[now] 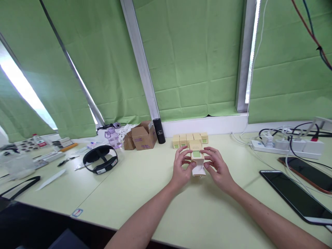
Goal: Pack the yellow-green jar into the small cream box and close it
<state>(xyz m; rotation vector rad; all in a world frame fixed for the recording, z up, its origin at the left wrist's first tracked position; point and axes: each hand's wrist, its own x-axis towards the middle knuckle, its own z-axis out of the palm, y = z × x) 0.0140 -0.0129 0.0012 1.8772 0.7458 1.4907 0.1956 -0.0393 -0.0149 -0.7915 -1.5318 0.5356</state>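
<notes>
Between my two hands is a small cream-coloured carton [197, 154] with a green square on it. A white flap [199, 169] stands open at its near end. My left hand [182, 167] grips the carton's left side, thumb near the flap and fingers along the edge. On the other side, my right hand [218, 167] holds it with thumb and fingers. Just behind, several similar cream boxes [176, 140] with green squares stand in a group on the table [145, 183]. What is inside the carton cannot be seen.
A black cylinder [159, 131] and an open cardboard box [143, 138] stand at the back, near a purple bottle [112, 137]. Left lies a black headset [100, 159]. On the right are a white power strip [285, 148], cables, a tablet [298, 195] and a phone [308, 172].
</notes>
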